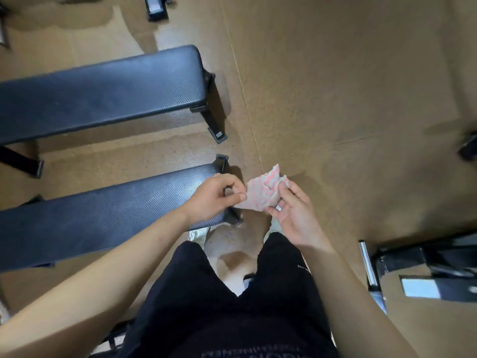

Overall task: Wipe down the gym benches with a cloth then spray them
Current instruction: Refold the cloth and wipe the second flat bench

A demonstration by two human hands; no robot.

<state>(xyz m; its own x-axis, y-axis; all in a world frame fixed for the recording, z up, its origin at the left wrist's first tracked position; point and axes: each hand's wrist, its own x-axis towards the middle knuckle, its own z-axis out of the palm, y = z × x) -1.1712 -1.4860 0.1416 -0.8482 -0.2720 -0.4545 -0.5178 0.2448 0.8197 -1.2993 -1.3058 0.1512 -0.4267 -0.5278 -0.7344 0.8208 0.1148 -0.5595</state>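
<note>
Indoor, dimmish warm light, tan cast overall. Source looks overhead and a bit left: soft sheen bands along the tops of the near bench and far bench, with soft shadows falling right of their legs on the floor. Big dark shadow patch on the floor lower right. No hard glare, just a bright glint on the chrome tube. Strong wide-angle bowing, benches curve toward the left edge. Compression softness everywhere: cloth pattern mushy, dark object at right edge smeared, shirt print unreadable
</note>
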